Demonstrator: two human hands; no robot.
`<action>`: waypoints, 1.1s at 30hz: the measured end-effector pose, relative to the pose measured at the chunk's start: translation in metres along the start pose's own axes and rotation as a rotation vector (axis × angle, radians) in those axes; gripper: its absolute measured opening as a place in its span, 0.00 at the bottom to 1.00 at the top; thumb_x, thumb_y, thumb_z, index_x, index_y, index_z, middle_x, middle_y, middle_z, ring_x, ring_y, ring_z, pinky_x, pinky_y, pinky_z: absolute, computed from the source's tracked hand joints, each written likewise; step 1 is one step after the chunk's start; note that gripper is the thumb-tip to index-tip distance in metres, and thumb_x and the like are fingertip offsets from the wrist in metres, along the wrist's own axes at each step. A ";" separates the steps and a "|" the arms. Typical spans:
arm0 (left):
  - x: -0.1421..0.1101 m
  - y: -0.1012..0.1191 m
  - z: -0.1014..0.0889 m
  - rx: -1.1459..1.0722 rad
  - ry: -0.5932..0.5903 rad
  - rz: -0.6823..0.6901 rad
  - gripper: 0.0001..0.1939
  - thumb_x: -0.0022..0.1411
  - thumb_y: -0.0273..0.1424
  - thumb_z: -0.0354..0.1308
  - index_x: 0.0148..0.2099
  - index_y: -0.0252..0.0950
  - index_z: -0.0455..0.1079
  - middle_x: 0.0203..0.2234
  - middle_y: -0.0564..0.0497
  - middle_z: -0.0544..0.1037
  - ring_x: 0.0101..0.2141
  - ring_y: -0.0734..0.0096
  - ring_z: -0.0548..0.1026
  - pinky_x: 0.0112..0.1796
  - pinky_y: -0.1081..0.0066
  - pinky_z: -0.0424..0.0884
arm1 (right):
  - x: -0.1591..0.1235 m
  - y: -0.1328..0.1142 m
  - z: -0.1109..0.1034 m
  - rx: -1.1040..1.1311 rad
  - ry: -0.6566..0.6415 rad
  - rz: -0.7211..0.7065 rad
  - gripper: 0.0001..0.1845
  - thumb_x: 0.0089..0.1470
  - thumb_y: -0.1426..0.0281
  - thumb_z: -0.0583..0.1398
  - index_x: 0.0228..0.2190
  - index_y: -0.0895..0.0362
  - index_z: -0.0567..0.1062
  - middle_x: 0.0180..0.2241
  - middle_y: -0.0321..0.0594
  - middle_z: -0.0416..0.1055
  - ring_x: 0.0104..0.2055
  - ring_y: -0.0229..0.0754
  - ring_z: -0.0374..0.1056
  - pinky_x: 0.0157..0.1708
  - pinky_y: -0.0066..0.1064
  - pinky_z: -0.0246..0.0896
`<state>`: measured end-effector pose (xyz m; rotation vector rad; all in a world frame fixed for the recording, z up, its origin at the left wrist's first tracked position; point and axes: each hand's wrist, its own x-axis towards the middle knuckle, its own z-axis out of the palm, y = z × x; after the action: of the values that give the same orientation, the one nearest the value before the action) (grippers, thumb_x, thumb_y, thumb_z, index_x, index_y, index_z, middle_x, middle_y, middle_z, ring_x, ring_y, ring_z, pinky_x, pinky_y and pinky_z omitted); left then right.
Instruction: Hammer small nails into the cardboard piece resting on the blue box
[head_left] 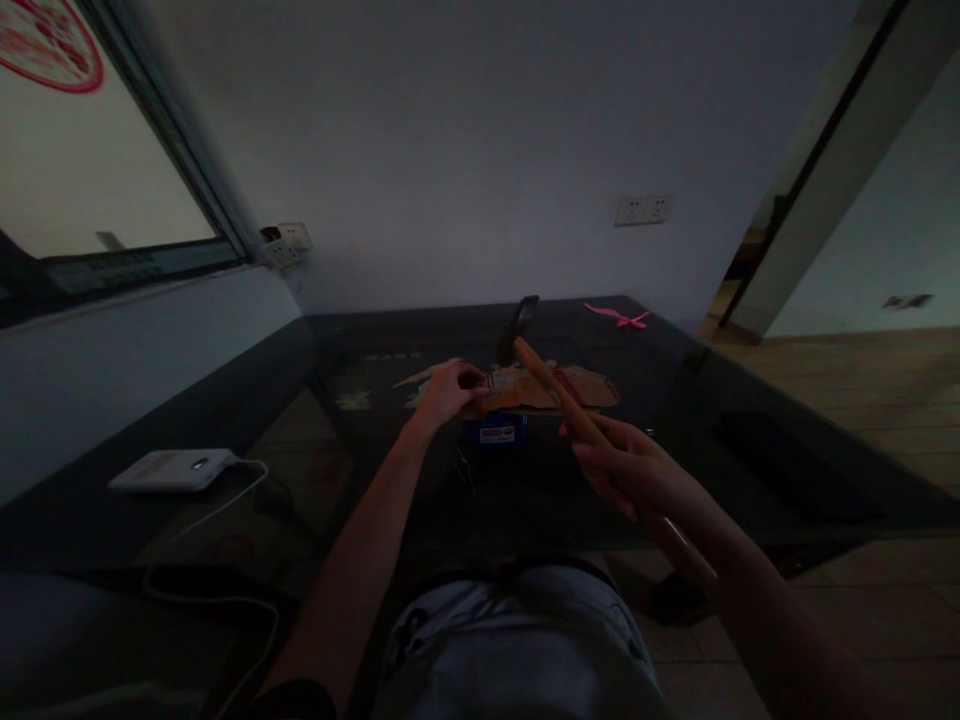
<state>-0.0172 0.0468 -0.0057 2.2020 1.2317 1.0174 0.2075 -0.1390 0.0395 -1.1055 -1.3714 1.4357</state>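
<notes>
My right hand point(619, 460) is wrapped round the wooden handle of a hammer point(555, 388). Its dark head is raised above a torn piece of brown cardboard point(592, 388), tilted up and away from me. At the cardboard's left end, my left hand point(450, 393) is closed in a pinch. Thin upright nails point(490, 381) appear to stand by its fingertips, though dim light blurs them. Beneath the cardboard sits a blue box point(496, 432) with a white label. A few thin shiny pieces point(466, 470) lie in front of it.
The dark glossy table point(360, 350) meets a wall at the back. A white power bank point(176, 470) with a cable lies at left, a pink ribbon point(619, 316) at the back right. On the right rests a black flat object point(787, 465). Pale scraps lie behind my left hand.
</notes>
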 end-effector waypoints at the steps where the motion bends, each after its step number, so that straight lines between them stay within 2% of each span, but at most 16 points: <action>1: 0.000 0.001 -0.001 0.041 0.002 -0.003 0.08 0.50 0.29 0.63 0.35 0.34 0.74 0.32 0.47 0.79 0.35 0.66 0.76 0.39 0.67 0.70 | -0.002 -0.001 0.000 0.000 0.009 -0.001 0.18 0.48 0.63 0.59 0.40 0.58 0.64 0.10 0.22 0.57 0.07 0.27 0.48 0.06 0.17 0.42; 6: 0.000 0.002 0.000 0.117 0.032 0.006 0.05 0.52 0.29 0.62 0.34 0.34 0.75 0.31 0.48 0.79 0.34 0.66 0.76 0.38 0.68 0.69 | -0.007 -0.002 -0.001 -0.022 0.058 0.007 0.20 0.47 0.61 0.60 0.40 0.58 0.64 0.10 0.22 0.57 0.07 0.27 0.47 0.06 0.18 0.41; 15: -0.001 0.004 0.001 0.098 0.052 -0.001 0.05 0.53 0.29 0.61 0.34 0.34 0.75 0.29 0.49 0.79 0.32 0.68 0.75 0.35 0.70 0.68 | -0.009 0.002 -0.002 0.005 0.039 0.014 0.19 0.48 0.62 0.59 0.40 0.58 0.64 0.10 0.22 0.56 0.07 0.27 0.47 0.07 0.18 0.39; 23: 0.000 -0.001 0.003 0.058 0.068 0.027 0.04 0.53 0.29 0.61 0.33 0.35 0.74 0.29 0.50 0.79 0.32 0.68 0.75 0.36 0.69 0.69 | -0.010 0.008 -0.002 -0.018 0.079 0.033 0.20 0.47 0.61 0.60 0.40 0.58 0.65 0.12 0.22 0.57 0.08 0.27 0.47 0.07 0.18 0.41; 30: 0.000 -0.001 0.004 0.016 0.057 0.068 0.03 0.54 0.28 0.60 0.33 0.34 0.73 0.29 0.50 0.78 0.33 0.69 0.75 0.37 0.69 0.70 | -0.018 0.025 -0.001 -0.032 0.087 0.091 0.20 0.47 0.60 0.60 0.39 0.59 0.65 0.12 0.21 0.54 0.09 0.27 0.46 0.08 0.19 0.40; 33: -0.001 0.001 0.004 -0.014 0.040 0.062 0.06 0.53 0.27 0.61 0.35 0.34 0.73 0.30 0.49 0.78 0.33 0.69 0.75 0.37 0.69 0.71 | -0.020 0.033 -0.002 -0.040 0.088 0.109 0.20 0.48 0.60 0.59 0.41 0.59 0.65 0.13 0.21 0.55 0.10 0.27 0.46 0.08 0.19 0.42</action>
<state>-0.0144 0.0454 -0.0081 2.2319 1.1772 1.0962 0.2146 -0.1598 0.0074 -1.2712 -1.3000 1.4248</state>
